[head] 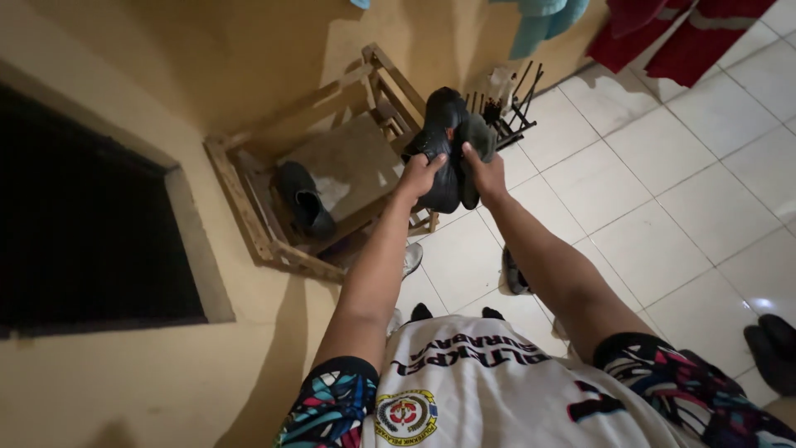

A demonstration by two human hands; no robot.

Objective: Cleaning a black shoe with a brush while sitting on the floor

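Left hand (419, 176) and right hand (487, 174) both gripped on a pair of black shoes (448, 141), held up in the air above the wooden shoe rack (249, 207). One more black shoe (305, 202) sits on the rack shelf, well apart from the hands. Small black wire rack (512, 112) just behind, on the white tiled floor (663, 182). Yellow wall (124, 75) on the left.

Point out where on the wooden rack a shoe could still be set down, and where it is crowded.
The top shelf of the wooden rack is bare to the right of the lone black shoe, up to the rack's right-hand frame. The left hand and right hand hold the dark shoes over that right end, crowding it.
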